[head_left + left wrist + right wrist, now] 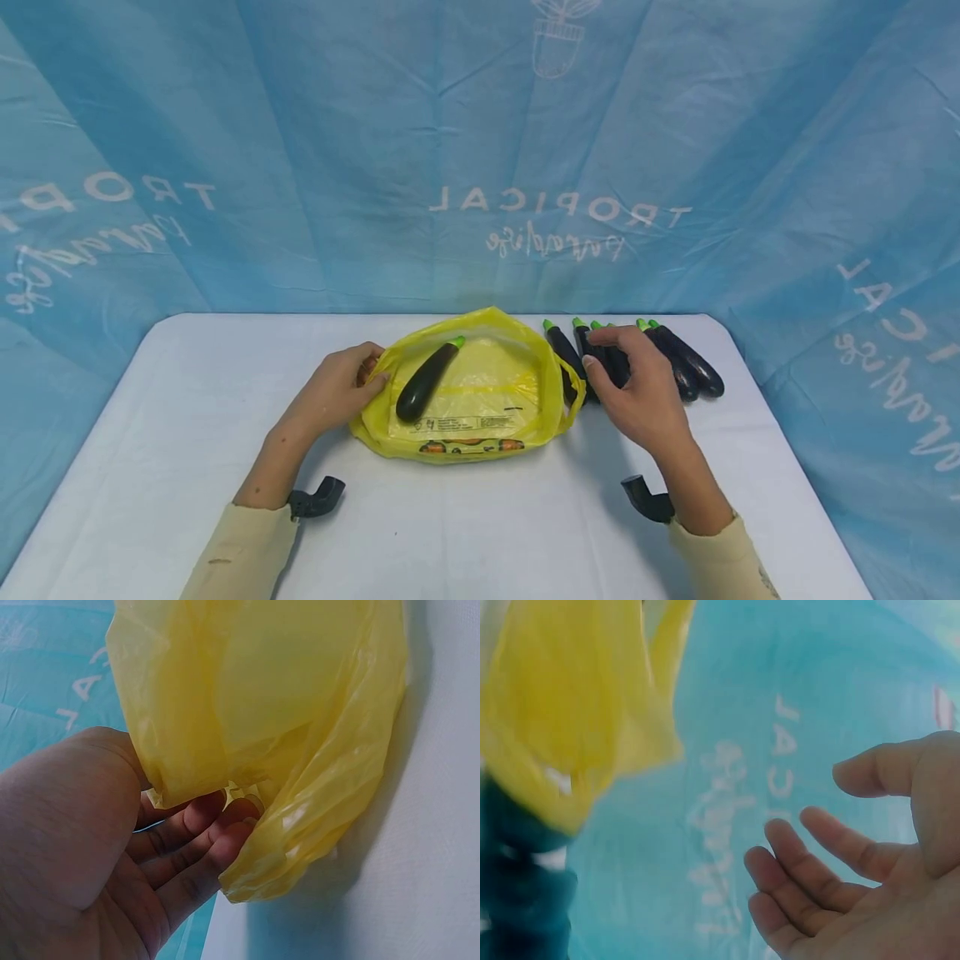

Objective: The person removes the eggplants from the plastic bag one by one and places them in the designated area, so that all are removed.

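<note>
A yellow plastic bag (pixel 495 379) lies with its mouth spread in the middle of the table. Inside it is one dark eggplant (pixel 427 385) with a bright green stem tip. My left hand (pixel 339 392) holds the bag's left edge, thumb on one side and fingers behind the plastic; in the left wrist view its fingers (pixel 199 859) curl behind the film. To the right of the bag, my right hand (pixel 637 392) hovers over a group of eggplants, thumb and fingers apart. The right wrist view shows nothing between its fingers (pixel 810 881).
Several eggplants (pixel 692 360) lie in a row at the back right, some partly hidden behind the right hand and the bag handle (pixel 576 396). A white cloth covers the table (pixel 480 533). Blue printed curtains (pixel 337 167) hang behind and at both sides.
</note>
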`<state>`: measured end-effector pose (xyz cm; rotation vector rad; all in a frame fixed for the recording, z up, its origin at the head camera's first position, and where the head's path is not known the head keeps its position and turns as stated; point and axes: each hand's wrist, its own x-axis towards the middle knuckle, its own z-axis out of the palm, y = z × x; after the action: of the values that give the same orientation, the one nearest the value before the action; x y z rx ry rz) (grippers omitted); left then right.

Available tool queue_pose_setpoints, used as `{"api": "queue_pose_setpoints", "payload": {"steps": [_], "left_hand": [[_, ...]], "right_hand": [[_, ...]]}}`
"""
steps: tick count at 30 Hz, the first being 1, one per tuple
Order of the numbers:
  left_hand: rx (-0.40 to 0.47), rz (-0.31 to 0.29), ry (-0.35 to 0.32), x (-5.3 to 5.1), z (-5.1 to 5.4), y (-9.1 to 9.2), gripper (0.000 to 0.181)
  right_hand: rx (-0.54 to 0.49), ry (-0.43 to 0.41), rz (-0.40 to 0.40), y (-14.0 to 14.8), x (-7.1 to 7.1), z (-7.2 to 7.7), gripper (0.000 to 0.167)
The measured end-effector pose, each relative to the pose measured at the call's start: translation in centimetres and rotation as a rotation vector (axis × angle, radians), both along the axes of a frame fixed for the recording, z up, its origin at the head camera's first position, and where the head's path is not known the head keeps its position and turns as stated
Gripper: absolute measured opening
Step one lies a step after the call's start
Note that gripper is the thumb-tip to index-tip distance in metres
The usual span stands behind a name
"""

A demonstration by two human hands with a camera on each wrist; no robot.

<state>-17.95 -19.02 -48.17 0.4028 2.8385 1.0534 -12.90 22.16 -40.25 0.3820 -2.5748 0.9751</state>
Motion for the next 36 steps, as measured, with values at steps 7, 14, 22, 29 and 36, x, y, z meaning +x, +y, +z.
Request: {"api": "queue_pose_setpoints", "payload": {"steps": [7, 14, 22, 29, 36], "left_hand": [[0.015, -0.012, -0.004, -0.3, 0.1, 0.4, 0.030], [-0.001, -0.005, 0.000, -0.2, 0.2, 0.4, 0.031], [0.006, -0.012, 0.003, -0.2, 0.2, 0.4, 0.030], [0.011, -0.021, 0.009, -0.2, 0.1, 0.2, 0.028], [0.004, -0.027, 0.012, -0.1, 0.1, -0.1, 0.028]], "right_hand": [[0.002, -0.009, 0.125, -3.2, 0.1, -0.8, 0.029], [-0.010, -0.107, 0.179, -7.2, -0.3, -1.2, 0.029], [-0.002, -0.181, 0.209, -11.6, -1.4, -2.1, 0.031], [0.044, -0.352, 0.185, -14.9, -2.7, -2.5, 0.045], [0.143, -0.483, 0.111, -18.0, -3.8, -3.8, 0.069]]}}
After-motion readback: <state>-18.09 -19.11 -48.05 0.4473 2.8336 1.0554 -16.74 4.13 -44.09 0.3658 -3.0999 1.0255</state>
